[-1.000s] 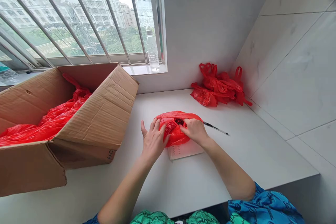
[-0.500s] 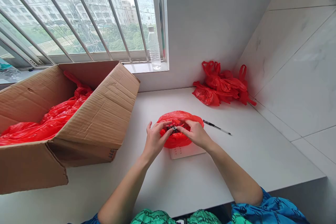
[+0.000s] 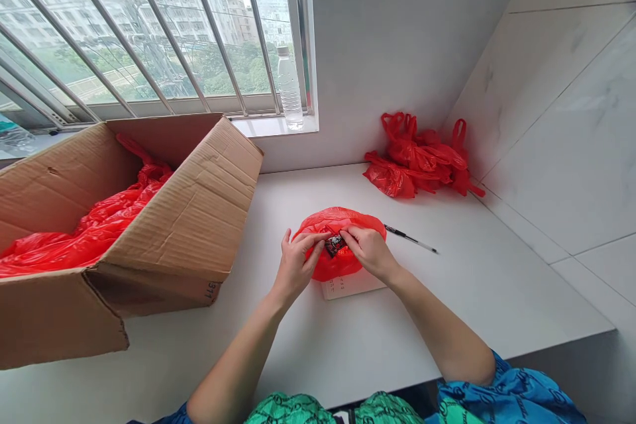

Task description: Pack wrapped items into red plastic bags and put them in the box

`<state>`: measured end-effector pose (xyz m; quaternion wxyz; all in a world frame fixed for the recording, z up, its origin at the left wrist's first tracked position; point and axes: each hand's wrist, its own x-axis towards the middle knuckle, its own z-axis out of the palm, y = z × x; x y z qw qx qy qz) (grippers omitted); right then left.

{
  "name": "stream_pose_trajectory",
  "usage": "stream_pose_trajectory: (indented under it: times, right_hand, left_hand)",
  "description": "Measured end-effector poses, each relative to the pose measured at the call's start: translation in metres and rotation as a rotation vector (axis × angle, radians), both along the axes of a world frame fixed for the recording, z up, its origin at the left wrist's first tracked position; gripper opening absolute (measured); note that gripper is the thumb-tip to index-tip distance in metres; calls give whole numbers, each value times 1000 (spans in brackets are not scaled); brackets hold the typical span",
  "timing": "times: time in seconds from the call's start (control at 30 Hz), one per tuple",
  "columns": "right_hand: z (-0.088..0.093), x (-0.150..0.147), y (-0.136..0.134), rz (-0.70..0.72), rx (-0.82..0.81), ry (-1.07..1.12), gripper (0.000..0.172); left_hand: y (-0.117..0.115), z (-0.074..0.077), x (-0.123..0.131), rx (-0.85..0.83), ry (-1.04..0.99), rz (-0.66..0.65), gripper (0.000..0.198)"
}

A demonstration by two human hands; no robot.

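Note:
A red plastic bag [image 3: 328, 270] lies open and spread on the white table. Above its middle, a small black item with whitish markings [image 3: 334, 245], perhaps a packet, sits between my two hands. My left hand [image 3: 296, 262] pinches its left edge with thumb and fingers. On the other side my right hand [image 3: 371, 253] is closed at the item's upper right edge, fingertips bent inward. Part of the item is hidden by the fingertips. Under the bag's front edge, a white notebook or box with small printed marks [image 3: 348, 287] sticks out.
A black and clear pen [image 3: 410, 238] lies right of the bag. At left stands an open cardboard box [image 3: 193, 202] holding red plastic bags [image 3: 114, 218]. More red bags [image 3: 422, 159] are heaped by the wall. A clear bottle [image 3: 290, 89] stands on the windowsill.
The black item shows more of its surface now, with my hands slightly farther apart. My right fingertips have shifted up and right along it. The view has moved slightly.

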<state>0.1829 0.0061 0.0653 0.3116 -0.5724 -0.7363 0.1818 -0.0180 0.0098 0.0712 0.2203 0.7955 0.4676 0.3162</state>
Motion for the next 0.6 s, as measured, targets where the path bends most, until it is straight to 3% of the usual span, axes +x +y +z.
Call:
stream_pose_trajectory:
  times: [0.13,0.27,0.37,0.53,0.6]
  right_hand:
    - [5,11,-1,-81,48,-109,32]
    - [24,31,-23,76,173,3,22]
    - [35,48,-45,75,237,11,27]
    - [36,74,-66,87,313,-198,52]
    - [37,84,-68,76,331,-296,48]
  left_hand:
    - [-3,7,-8,148,143,52,32]
    - [-11,13,-26,257,316,-61,31]
    - [-19,14,-41,305,394,-130,27]
    - [-33,28,-60,318,267,-108,17]
    - [-37,37,-64,262,159,-44,18]
